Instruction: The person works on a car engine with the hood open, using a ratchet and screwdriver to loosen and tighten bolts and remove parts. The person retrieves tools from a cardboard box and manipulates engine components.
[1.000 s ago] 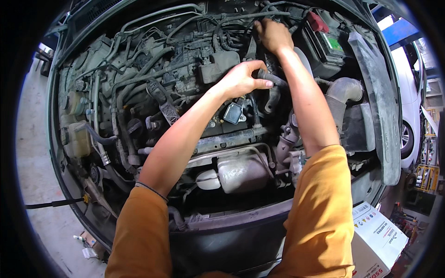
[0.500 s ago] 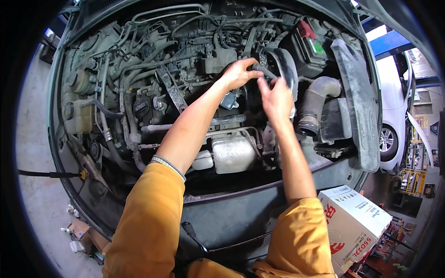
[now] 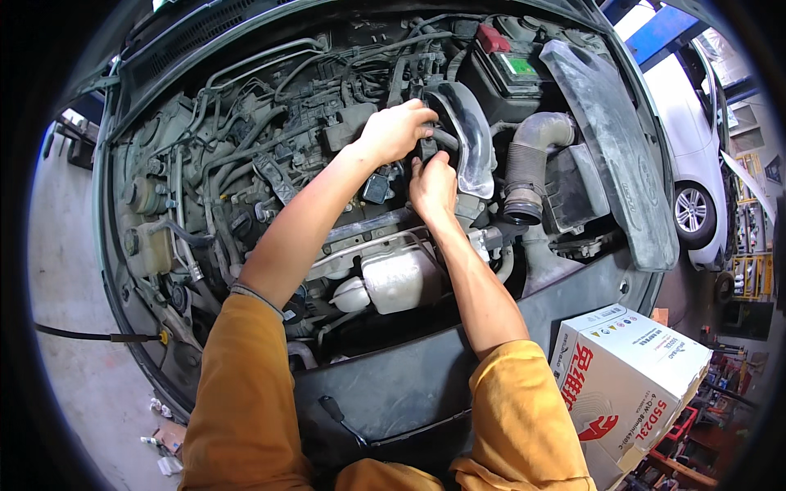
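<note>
Both my hands are over the middle of an open engine bay, close together. My left hand [image 3: 393, 131] has its fingers curled round the end of a short dark hose [image 3: 446, 138]. The hose runs from there to a curved black air duct [image 3: 468, 135]. Just nearer to me, my right hand [image 3: 434, 188] is closed, fingertips pressed against a dark part [image 3: 428, 149] between the hands. What exactly the right fingers grip is hidden. Left of the right hand sits a small black module [image 3: 377, 188] with a shiny face.
Right of the duct are the battery [image 3: 509, 74] with a red terminal cover, a ribbed intake hose [image 3: 526, 168] with its end open, and a long dusty cover [image 3: 610, 155]. A silver heat shield [image 3: 403, 278] lies nearer. A printed carton [image 3: 630, 376] stands at the right front.
The view has tilted and shifted. My right hand has moved left relative to the air duct, leaving its near end uncovered. Both hands stay at the dark hose.
</note>
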Motion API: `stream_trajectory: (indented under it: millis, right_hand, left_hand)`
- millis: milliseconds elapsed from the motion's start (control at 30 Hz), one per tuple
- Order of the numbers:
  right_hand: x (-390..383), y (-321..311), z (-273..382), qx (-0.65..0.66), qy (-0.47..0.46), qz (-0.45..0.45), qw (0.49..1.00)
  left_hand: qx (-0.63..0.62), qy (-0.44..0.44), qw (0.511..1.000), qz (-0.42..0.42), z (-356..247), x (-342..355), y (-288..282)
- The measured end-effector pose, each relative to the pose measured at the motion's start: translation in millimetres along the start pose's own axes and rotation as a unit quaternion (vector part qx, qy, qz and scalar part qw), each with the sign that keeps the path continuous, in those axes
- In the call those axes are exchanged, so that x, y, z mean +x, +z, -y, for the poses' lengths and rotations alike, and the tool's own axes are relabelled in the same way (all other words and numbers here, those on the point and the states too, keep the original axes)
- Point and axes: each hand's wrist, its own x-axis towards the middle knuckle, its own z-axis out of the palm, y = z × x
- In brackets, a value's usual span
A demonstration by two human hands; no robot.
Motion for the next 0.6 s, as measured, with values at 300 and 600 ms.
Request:
stream_trajectory:
  millis: [300, 600]
  right_hand:
    - [-0.7, -6.7, -8.4, -0.060, -0.049, -0.002, 0.997]
    - [-15.4, -17.1, 5.8, -0.201, -0.079, 0.031, 0.976]
  left_hand:
    - [0.034, -0.011, 0.997, 0.063, -2.2, 4.6, -2.3]
    - [0.055, -0.015, 0.997, 0.045, 1.9, 14.6, -4.6]
